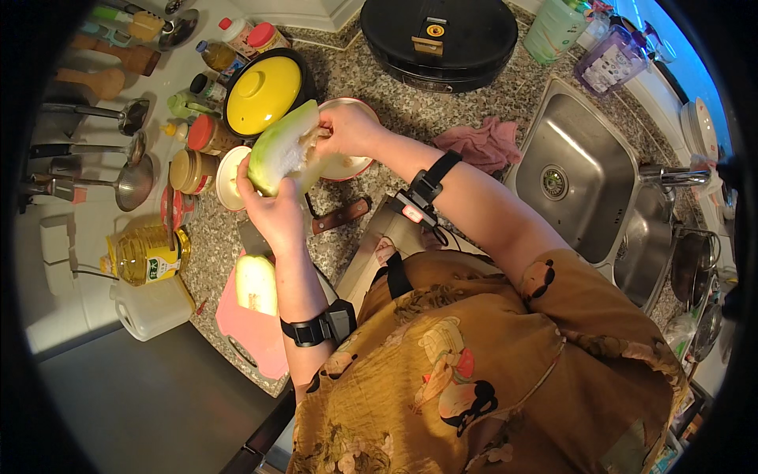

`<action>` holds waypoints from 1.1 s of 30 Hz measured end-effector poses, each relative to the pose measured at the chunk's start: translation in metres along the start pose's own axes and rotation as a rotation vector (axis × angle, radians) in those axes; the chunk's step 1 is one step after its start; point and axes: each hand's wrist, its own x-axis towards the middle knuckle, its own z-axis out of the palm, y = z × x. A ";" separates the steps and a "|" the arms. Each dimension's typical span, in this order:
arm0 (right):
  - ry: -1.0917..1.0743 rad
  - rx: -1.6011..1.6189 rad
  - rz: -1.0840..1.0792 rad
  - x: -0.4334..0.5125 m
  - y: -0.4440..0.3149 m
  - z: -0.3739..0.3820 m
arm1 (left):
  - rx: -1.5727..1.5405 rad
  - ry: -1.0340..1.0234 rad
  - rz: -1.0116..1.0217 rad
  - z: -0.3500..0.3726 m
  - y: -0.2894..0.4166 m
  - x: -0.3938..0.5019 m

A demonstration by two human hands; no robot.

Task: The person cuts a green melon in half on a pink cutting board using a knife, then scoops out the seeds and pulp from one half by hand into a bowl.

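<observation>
My left hand (272, 213) grips a thick piece of pale green-skinned melon (275, 151), likely winter melon, tilted up off the counter. The fingers of my right hand (352, 131) pinch the stringy, seedy pulp on its hollow inner side. Below my right hand lies a red-rimmed white plate (355, 169), partly covered. Beside my left hand stands a small white bowl (228, 178), its contents mostly hidden. A cleaver with a wooden handle (340, 216) lies near my left wrist. Another melon piece (256, 284), inner side up, rests on a pink cutting board (254, 340).
A black pot with a yellow lid (263, 95) stands behind the melon, among jars and bottles. An oval black appliance (438, 41) sits at the back. To the right are a pink cloth (479, 144) and a steel sink (571, 183). An oil jug (151, 255) stands left.
</observation>
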 end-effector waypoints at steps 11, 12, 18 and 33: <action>0.055 0.006 -0.080 -0.008 -0.013 0.005 | 0.001 0.016 0.006 -0.003 0.002 0.000; 0.066 -0.029 -0.084 -0.007 -0.013 0.006 | 0.003 0.018 0.022 -0.002 0.002 -0.001; 0.123 -0.120 -0.114 -0.005 -0.010 0.006 | 0.084 0.017 0.003 -0.003 -0.002 0.000; 0.011 -0.153 -0.055 -0.003 -0.006 -0.008 | 0.096 -0.015 0.049 -0.003 -0.002 0.004</action>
